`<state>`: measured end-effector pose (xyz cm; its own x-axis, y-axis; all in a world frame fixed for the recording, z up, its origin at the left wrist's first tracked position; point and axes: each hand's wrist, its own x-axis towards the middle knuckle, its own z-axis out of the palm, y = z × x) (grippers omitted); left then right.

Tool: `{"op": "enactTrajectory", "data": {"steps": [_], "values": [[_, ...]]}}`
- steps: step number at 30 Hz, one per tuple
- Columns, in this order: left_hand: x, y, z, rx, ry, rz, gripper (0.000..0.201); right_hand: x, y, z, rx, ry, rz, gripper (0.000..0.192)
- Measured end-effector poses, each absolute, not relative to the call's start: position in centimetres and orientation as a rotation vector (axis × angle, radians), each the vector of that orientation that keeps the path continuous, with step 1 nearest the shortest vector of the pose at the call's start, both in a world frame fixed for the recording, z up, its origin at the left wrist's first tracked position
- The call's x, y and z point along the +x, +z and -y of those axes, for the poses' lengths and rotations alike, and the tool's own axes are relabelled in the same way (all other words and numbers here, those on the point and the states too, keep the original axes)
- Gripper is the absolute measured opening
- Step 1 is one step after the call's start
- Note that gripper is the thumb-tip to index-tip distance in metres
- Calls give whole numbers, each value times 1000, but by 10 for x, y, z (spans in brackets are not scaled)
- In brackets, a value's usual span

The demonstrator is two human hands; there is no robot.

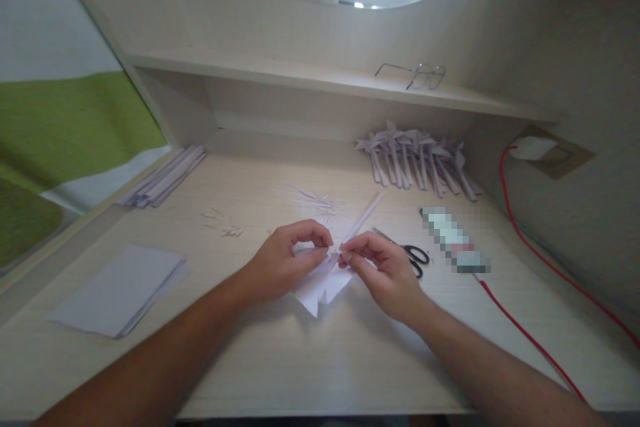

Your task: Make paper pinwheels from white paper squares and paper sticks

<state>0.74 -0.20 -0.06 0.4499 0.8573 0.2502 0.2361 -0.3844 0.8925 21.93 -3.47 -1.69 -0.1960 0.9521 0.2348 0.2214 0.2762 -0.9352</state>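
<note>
A pale wood-grain bench [310, 360] fills the view, backed by a low shelf [310, 77] of the same material and a side wall on the right. Both hands work at the centre of the bench. The left hand [283, 260] and the right hand [385, 267] meet fingertip to fingertip, each pinched closed on a folded white paper piece [323, 283]. The paper piece is held just above the bench surface, its pointed flaps spreading down below the hands. A rolled paper stick [364, 217] runs up and to the right from the pinch point.

Black-handled scissors [413, 257] lie just beside the right hand, partly hidden by it. A row of finished paper pieces [417, 160] lies at the rear right under the shelf. Small paper offcuts [315, 200] are scattered behind the hands. A stack of white sheets [120, 290] lies at the front left; a pile of paper strips [165, 177] sits at the rear left edge. A red cable [530, 340] crosses the right side. Wire-framed spectacles [415, 75] rest on the shelf.
</note>
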Motion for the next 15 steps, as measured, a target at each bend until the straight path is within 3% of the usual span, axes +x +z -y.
{"op": "enactTrajectory", "data": {"steps": [7, 15], "values": [[6, -1, 2, 1871, 962, -922, 8, 220, -18, 34, -1082, 1069, 1604, 6], [6, 2, 2, 1878, 937, -918, 6, 220, -13, 36, -1082, 941, 1675, 7]]}}
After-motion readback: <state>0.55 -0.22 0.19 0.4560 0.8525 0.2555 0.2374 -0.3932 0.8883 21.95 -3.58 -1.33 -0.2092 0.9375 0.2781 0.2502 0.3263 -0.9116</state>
